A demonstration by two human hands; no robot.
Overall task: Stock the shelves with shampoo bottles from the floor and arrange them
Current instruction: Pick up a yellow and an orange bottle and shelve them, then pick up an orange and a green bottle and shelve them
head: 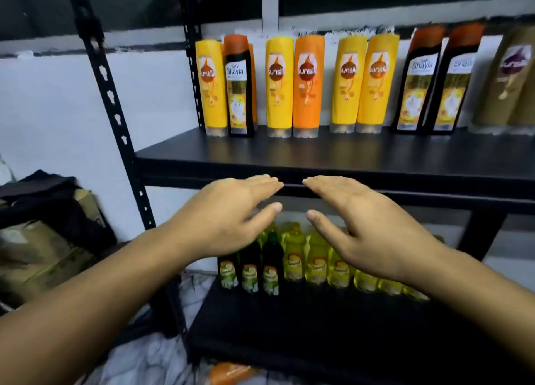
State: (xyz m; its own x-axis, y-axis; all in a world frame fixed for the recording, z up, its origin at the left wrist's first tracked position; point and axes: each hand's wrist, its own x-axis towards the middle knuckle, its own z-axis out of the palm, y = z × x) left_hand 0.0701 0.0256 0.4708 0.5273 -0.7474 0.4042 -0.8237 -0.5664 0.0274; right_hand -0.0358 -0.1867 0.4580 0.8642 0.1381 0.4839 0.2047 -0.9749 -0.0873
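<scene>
Stretched forward with palms down: left hand [231, 219] and right hand [367, 225], fingers straight and relaxed, gripping nothing. Fingertips turned toward each other with a small gap between them, just in front of the front edge of the upper shelf [289, 153].

Along the back edge of that shelf, well apart from both hands, a row of shampoo bottles [292, 86], all standing on their caps. From the left corner: a yellow bottle [211, 86], then a black bottle [238, 86] with an orange top just beside it and an orange one half hidden behind. Next, a yellow and orange pair side by side, a yellow pair [364, 80], and two more black bottles [431, 80] tilted a little to the right. At the right edge, tan bottles [509, 75], blurred.

Below the hands, on the lower shelf [318, 326], a tight row of small bottles. Three dark green ones [272, 266] toward the left and yellow ones [292, 260] to the right, partly hidden behind the right hand.

Left of the rack's black post [115, 109], a cardboard box [43, 254] with dark cloth lying on top.
</scene>
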